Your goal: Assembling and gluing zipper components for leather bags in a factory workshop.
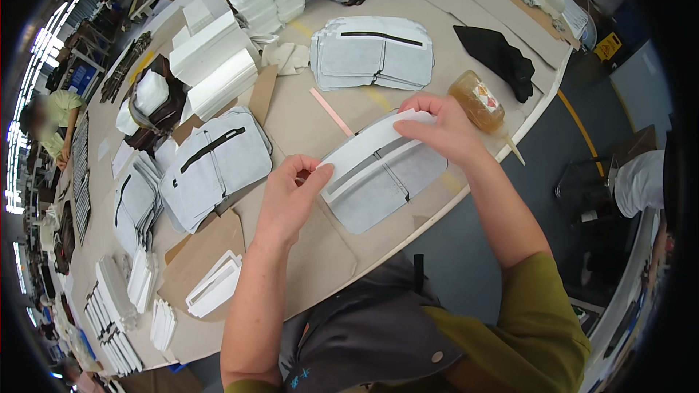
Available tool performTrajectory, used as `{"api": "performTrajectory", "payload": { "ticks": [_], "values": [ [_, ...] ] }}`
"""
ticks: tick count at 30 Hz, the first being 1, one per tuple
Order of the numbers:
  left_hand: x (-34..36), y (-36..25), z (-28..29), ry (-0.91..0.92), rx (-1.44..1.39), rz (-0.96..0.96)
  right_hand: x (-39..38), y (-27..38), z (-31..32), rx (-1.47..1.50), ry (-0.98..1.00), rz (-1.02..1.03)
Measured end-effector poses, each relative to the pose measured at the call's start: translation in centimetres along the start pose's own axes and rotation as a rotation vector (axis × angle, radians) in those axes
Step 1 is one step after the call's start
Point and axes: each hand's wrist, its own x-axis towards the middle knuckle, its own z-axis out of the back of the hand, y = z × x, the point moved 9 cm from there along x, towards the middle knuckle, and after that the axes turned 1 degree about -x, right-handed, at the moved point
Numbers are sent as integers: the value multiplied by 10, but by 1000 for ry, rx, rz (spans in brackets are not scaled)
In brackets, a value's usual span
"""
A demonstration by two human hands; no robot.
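Between my two hands is a white strip with a long slot (365, 145), a narrow frame shape. It lies over the upper part of a pale grey fabric panel (368, 211) at the table's near edge. My left hand (284, 193) pinches the strip's left end between thumb and fingers. At its right end, my right hand (450, 131) grips with the thumb on top and the fingers at the far edge. A dark line runs down the panel's middle. Just beyond the panel lies a thin pink strip (331, 111).
An amber bottle with a pointed nozzle (477, 100) lies right of my right hand, near black cloth (499, 62). Stacked grey panels with black zips (371, 51) lie beyond; another stack (215, 164) is left. Slotted white pieces (216, 284) rest on brown card. A person (62, 120) works far left.
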Motion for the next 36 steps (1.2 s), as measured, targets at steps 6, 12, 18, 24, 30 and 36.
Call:
{"api": "performTrajectory", "payload": {
  "ticks": [6, 12, 18, 24, 30, 36],
  "values": [
    [20, 15, 5, -155, 319, -213, 23, -6, -2, -403, -51, 38],
    [25, 9, 0, -214, 556, -257, 36, -12, -6, -659, -73, 71],
    [26, 4, -4, -219, 653, -209, 40, -13, -8, -688, -84, 71],
    [22, -3, -7, -267, 734, -293, 38, -13, -12, -675, -97, 158],
    [21, -5, -8, -288, 738, -333, 34, -5, -13, -686, -155, 210],
    [21, -7, -9, -304, 766, -336, 33, -3, -14, -713, -180, 236]
  ]
}}
